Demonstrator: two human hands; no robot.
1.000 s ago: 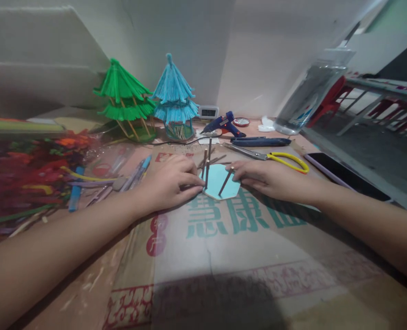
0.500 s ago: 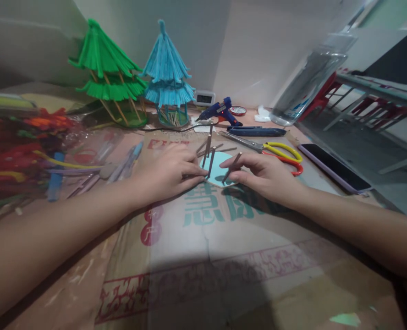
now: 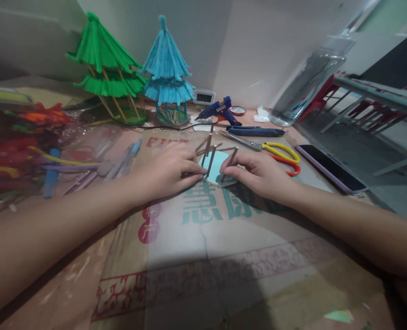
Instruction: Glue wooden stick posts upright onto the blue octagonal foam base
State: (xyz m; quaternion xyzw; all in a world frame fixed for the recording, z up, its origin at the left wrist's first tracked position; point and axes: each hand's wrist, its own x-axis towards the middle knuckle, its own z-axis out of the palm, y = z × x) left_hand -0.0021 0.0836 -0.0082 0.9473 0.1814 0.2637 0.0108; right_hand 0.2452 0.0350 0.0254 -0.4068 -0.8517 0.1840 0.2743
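Observation:
A light-blue disc (image 3: 214, 166) lies on the cardboard, with several thin brown sticks standing on it. My left hand (image 3: 171, 169) rests at its left edge, fingertips pressed together on the rim beside an upright stick (image 3: 211, 160). On the disc's right side, my right hand (image 3: 258, 172) pinches a brown stick (image 3: 233, 156) between thumb and index finger. That stick leans to the right, its lower end at the disc's surface. Loose brown sticks (image 3: 220, 150) lie just behind the disc.
Behind stand a green tiered model (image 3: 103, 59), a blue one (image 3: 165, 59) and a glue gun (image 3: 217, 110). Scissors (image 3: 279, 151), a dark-blue cutter (image 3: 255, 131), a phone (image 3: 330, 168) and a clear bottle (image 3: 303, 87) are rightward. Craft materials (image 3: 24, 151) crowd the left.
My right thumb and index finger have closed in on the leaning stick, where they were wider apart around it. My left hand stays at the disc's edge. The view has shifted slightly.

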